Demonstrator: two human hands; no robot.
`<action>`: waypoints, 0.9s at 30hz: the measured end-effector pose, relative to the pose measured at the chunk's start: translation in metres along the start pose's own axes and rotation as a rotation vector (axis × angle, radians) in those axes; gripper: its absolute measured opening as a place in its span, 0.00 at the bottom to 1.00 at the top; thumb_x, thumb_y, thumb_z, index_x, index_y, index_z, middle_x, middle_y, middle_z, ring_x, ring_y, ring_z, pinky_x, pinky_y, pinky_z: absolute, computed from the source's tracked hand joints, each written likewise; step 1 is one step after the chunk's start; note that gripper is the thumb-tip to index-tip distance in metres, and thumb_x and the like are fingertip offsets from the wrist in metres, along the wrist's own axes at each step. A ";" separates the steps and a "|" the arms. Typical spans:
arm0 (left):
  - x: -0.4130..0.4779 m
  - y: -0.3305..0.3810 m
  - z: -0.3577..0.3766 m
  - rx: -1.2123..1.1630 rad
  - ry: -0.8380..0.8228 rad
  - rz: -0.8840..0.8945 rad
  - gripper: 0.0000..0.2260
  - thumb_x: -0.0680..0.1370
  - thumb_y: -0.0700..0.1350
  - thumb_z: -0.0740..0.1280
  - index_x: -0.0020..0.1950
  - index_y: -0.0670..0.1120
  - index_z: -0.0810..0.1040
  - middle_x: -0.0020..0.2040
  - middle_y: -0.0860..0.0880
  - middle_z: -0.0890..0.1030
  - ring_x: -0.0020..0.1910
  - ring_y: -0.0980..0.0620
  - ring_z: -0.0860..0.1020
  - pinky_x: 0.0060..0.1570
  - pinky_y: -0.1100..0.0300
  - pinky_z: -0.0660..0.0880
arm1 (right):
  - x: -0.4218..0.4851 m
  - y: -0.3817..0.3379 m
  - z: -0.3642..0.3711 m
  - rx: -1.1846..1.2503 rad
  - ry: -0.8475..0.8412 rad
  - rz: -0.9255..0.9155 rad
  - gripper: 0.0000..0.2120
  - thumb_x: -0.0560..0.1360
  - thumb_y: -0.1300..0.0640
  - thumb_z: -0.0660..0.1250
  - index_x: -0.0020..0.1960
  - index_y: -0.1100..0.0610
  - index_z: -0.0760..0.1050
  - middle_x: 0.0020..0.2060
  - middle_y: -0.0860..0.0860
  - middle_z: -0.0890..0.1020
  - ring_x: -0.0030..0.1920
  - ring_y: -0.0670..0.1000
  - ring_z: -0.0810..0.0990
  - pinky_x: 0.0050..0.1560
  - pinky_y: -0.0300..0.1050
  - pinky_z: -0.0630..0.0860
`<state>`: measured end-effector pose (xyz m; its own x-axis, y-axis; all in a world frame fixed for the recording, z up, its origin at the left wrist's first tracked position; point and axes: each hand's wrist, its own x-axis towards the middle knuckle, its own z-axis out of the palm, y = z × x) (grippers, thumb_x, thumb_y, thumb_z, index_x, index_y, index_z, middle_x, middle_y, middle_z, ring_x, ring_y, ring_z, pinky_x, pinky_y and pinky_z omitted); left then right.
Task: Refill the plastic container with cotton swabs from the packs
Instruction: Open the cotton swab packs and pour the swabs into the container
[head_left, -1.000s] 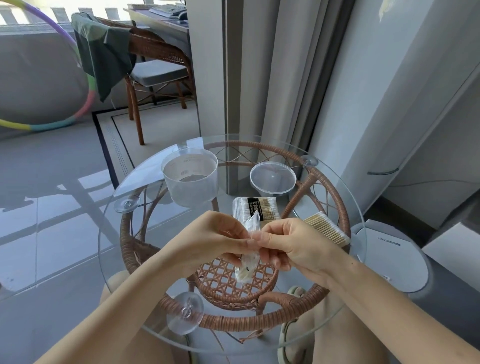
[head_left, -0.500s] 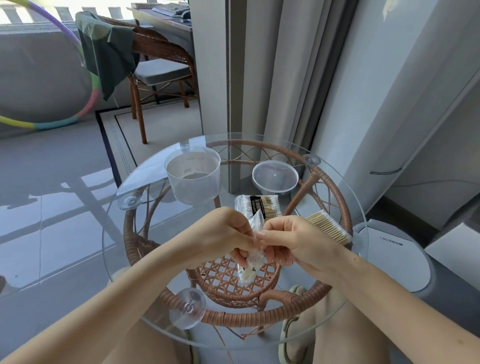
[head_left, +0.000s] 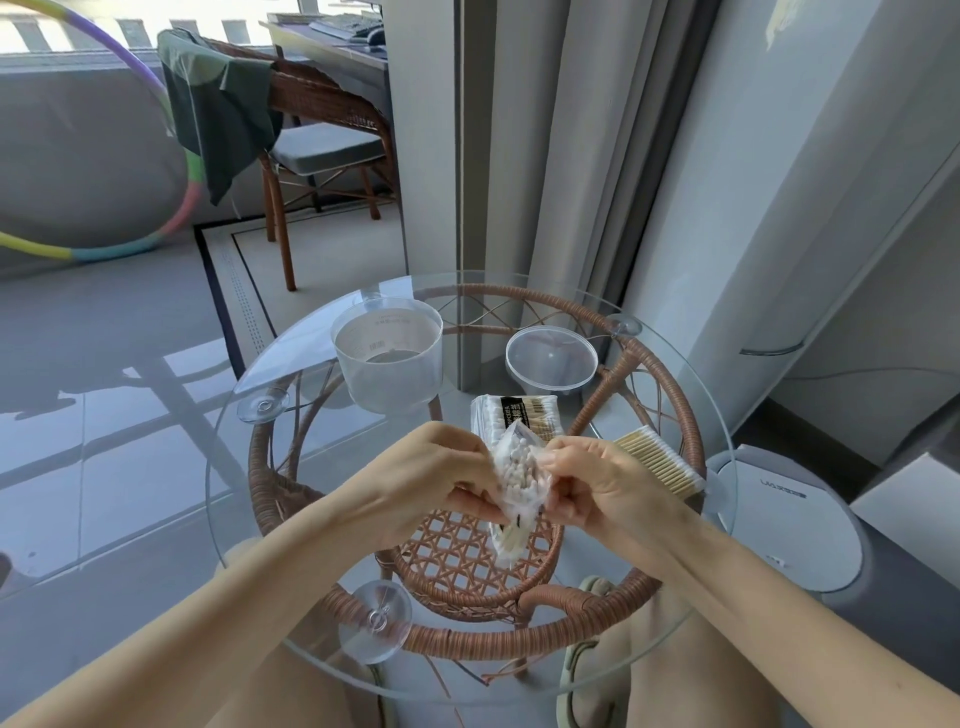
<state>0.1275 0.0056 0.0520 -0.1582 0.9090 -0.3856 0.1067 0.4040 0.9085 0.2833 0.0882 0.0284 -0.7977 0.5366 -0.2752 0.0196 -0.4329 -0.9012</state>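
Though apart, hands (head_left: 431, 486) (head_left: 608, 486) tight on pack (head_left: 519, 467)

A home as I see it, wicker chair (head_left: 322, 104) draped with cloth (head_left: 218, 114), hula hoop (head_left: 191, 197), long curtains (head_left: 587, 156), robot vacuum (head_left: 789, 525) beside my glass counter (head_left: 228, 467).

Left grip (head_left: 431, 486), right grip (head_left: 605, 486): fingers curled, close.

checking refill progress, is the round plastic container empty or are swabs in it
Empty: the plastic container stands uncovered, and its clear wall shows a bare bottom, no swabs.
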 end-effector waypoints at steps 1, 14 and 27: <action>0.000 -0.003 0.001 0.007 0.047 0.014 0.06 0.73 0.33 0.63 0.36 0.35 0.75 0.42 0.36 0.82 0.41 0.42 0.83 0.50 0.52 0.80 | -0.001 -0.001 -0.001 0.006 0.016 -0.002 0.13 0.76 0.66 0.62 0.32 0.60 0.70 0.25 0.53 0.75 0.24 0.46 0.70 0.25 0.34 0.69; -0.023 0.001 -0.007 0.617 0.228 0.470 0.21 0.66 0.62 0.62 0.54 0.53 0.70 0.57 0.60 0.72 0.57 0.62 0.69 0.49 0.74 0.62 | -0.014 -0.025 0.020 -0.722 0.289 -0.091 0.11 0.72 0.65 0.65 0.33 0.70 0.73 0.31 0.60 0.82 0.30 0.51 0.84 0.36 0.42 0.79; 0.000 -0.017 -0.038 0.948 0.380 0.229 0.25 0.62 0.56 0.76 0.53 0.50 0.72 0.45 0.54 0.78 0.44 0.52 0.76 0.41 0.57 0.75 | 0.045 -0.018 -0.004 -1.603 0.189 -0.242 0.36 0.68 0.43 0.70 0.72 0.46 0.60 0.72 0.49 0.65 0.72 0.52 0.60 0.72 0.51 0.56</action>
<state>0.0884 -0.0050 0.0425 -0.3176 0.9482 0.0053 0.8730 0.2902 0.3919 0.2501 0.1228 0.0305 -0.7965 0.6046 -0.0093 0.5790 0.7582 -0.2998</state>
